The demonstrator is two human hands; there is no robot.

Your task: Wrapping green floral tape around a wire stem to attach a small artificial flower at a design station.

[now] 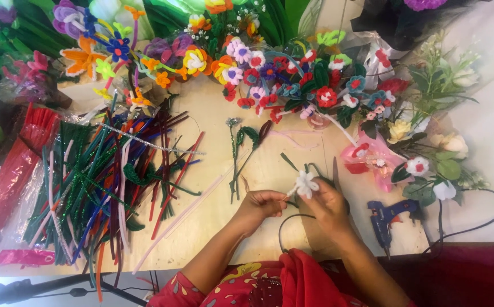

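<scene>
Wooden tabletop is crowded, craft stuff everywhere. I'm holding a small white pipe-cleaner flower between both hands, just above the tabletop, close in front of me. My right hand is curling around the flower from below and behind, fingers closing on the part under the petals. My left hand is pinching the end coming off the flower's left side, thumb and fingertips pressed together on it; I can't tell exactly what bit is inside the pinch.

Handling, as I judge it: flower is looking very light, fuzzy outside, thin wire inside, so it's bending easily and keeping whatever bend it gets. Petals are crushing if squeezed, so the spot to hold is the twisted base or stem under the petals, not the loops. Fuzz is giving good grip, not slippery.

Left of my left hand a big loose pile of pipe cleaners is lying, green, red, blue, white mixed. Just beyond my hands a green wire stem with leaves is lying flat. Right of my right hand a blue glue gun is resting, its black cord looping away. Far side of the tabletop, finished pipe-cleaner flowers are bunching in a long row. Red sleeve is showing at the bottom.
</scene>
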